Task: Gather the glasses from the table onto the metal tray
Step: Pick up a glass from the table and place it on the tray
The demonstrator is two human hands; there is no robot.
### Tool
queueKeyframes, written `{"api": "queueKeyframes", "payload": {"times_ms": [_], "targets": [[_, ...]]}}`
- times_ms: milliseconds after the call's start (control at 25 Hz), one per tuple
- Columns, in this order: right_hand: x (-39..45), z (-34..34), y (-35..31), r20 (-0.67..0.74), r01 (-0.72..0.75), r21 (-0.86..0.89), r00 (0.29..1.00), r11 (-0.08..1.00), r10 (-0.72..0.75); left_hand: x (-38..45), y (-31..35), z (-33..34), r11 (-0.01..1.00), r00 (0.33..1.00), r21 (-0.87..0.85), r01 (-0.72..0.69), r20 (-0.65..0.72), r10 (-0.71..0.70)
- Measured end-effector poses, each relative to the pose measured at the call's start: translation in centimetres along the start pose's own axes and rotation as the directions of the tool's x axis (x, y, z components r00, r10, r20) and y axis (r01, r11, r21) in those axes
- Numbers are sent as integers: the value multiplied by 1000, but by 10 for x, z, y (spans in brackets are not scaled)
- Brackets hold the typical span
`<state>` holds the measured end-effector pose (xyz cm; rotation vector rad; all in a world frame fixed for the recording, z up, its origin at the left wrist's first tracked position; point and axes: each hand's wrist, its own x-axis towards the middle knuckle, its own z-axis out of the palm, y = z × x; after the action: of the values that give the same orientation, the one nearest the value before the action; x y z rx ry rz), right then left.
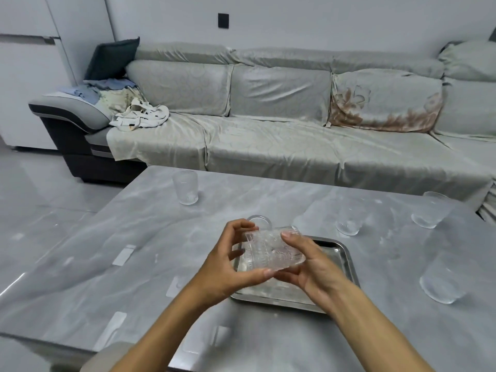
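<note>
**Both hands hold a glass over the tray**

Both hands grip one clear patterned glass (271, 249) lying on its side in the air above the metal tray (346, 257). The left hand (228, 267) closes on it from the left, its thumb under the near end and its fingers curled over the far end. The right hand (308, 264) clasps it from the right, fingers laid across the top. Another glass rim (259, 220) shows just behind the hands, at the tray's far edge; whether it stands on the tray or beside it cannot be told.

The tray sits near the middle of the grey marbled surface (134, 251). Four more glasses stand on the surface itself: one (185, 187) near the far left edge, one (349, 217) just beyond the tray's far right corner, one (430, 209) near the far right corner of the surface, and one (442, 279) well to the right of the tray, nearer the front edge.
</note>
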<state>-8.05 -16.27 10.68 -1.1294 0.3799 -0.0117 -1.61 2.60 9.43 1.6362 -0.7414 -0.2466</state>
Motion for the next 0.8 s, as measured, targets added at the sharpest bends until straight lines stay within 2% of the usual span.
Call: {"api": "queueKeyframes", "payload": {"times_ms": [80,120,200,240,280,320,400,480,560,800], "targets": [[8,-22,-6,-203,76,-303,969,950,-143,10,-18,-1,983,988,106,153,-43,-149],[13,-34,-10,-257,93,-517,932,851,-257,16,-29,-2,942,962,205,264,-133,-240],[25,-54,-13,-173,85,-851,887,519,-429,25,-49,-3,773,866,394,497,-284,-411],[32,-60,-11,-92,81,-932,889,352,-448,27,-58,-3,699,825,439,565,-315,-469],[39,-66,-6,-32,81,-969,896,233,-443,28,-67,-2,663,801,448,599,-323,-505],[45,-70,-1,3,86,-982,899,169,-438,29,-73,-2,657,790,438,613,-320,-524],[56,-73,9,18,91,-987,884,135,-466,30,-80,-2,682,790,399,613,-315,-525],[65,-73,15,23,111,-983,869,149,-494,32,-83,-1,719,800,352,599,-302,-518],[71,-70,20,40,138,-976,872,166,-489,34,-84,0,730,798,326,601,-291,-527],[84,-59,22,73,159,-978,864,132,-498,37,-89,0,780,801,217,587,-298,-520]]}}
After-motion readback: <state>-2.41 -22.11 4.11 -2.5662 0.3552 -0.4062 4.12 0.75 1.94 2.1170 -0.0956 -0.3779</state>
